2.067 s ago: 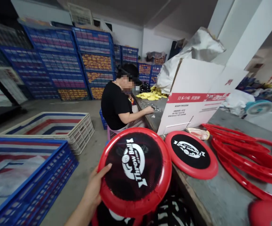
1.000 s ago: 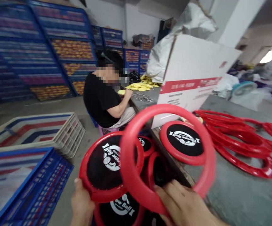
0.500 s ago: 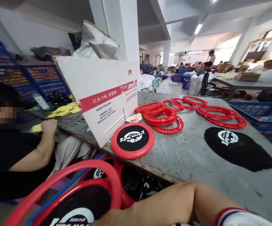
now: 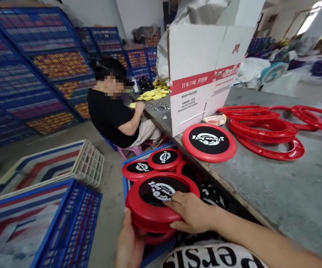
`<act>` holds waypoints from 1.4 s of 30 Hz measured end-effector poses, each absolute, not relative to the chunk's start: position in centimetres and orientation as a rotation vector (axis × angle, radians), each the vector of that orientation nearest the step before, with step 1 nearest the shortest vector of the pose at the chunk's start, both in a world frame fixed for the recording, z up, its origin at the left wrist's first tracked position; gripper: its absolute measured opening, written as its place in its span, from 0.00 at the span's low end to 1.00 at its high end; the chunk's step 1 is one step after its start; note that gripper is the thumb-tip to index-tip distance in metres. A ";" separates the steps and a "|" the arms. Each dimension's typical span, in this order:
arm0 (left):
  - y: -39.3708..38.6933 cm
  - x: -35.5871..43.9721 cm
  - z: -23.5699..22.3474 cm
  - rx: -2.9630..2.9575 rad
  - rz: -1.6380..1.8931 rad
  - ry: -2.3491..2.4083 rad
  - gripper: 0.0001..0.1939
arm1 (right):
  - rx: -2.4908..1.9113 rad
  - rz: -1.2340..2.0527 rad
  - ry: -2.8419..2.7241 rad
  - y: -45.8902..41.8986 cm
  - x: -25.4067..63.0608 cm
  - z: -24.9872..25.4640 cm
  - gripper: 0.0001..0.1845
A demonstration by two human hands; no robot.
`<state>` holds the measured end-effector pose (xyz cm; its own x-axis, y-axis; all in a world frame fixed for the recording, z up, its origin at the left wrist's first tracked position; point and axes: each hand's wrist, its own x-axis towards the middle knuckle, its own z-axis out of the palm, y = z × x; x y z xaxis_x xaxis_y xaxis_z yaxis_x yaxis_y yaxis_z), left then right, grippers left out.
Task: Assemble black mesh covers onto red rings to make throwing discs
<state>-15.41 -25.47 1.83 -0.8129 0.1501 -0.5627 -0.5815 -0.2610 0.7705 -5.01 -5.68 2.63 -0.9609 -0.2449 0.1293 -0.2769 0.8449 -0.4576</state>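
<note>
A red-rimmed disc (image 4: 150,195) with a black centre printed "Throw Ball" sits low in front of me, above other discs. Its thick red rim looks doubled, with a red ring resting on it. My left hand (image 4: 130,238) grips the disc's near left edge, fingers partly hidden beneath. My right hand (image 4: 190,212) is closed over the right side of the rim, fingertips reaching onto the black centre. Behind it, a smaller-looking disc (image 4: 165,158) and another disc (image 4: 138,170) lie in a blue crate (image 4: 125,183). One more finished-looking disc (image 4: 209,143) rests at the table's edge.
Loose red rings (image 4: 264,128) are piled on the grey table (image 4: 286,186). A white carton (image 4: 202,70) stands on it. A seated co-worker (image 4: 113,111) in black works beyond. Crates with striped lining (image 4: 38,219) stand on the floor at left, and stacked blue crates (image 4: 32,67) behind.
My right hand brought a red ring from the right over to the disc; ring and disc are now together. My view swung right over the table, then back left.
</note>
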 end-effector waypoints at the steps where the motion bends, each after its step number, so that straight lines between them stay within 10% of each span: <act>1: -25.2 -15.0 2.5 -0.568 2.106 1.481 0.16 | 0.417 0.769 -2.947 -5.6 -4.5 3.0 0.41; 8: -23.7 -12.9 5.6 -0.596 2.020 1.262 0.17 | 0.372 0.791 -2.968 -4.8 -1.4 4.1 0.53; 24: -24.1 -11.4 6.1 -0.190 1.775 1.230 0.21 | 0.155 0.680 -2.925 -2.8 2.4 5.9 0.37; 32: -26.7 -14.1 8.3 0.864 1.844 2.356 0.21 | -0.013 0.883 -2.782 0.4 5.7 11.5 0.26; 42: -20.8 -12.9 12.4 1.515 0.878 1.753 0.25 | -0.068 0.833 -2.853 2.7 9.2 10.1 0.28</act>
<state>-12.85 -20.84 12.37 -0.1195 0.9916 -0.0489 0.5551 0.1076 0.8248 9.25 2.72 10.10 -0.9847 0.0906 0.1489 -0.0037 0.8432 -0.5376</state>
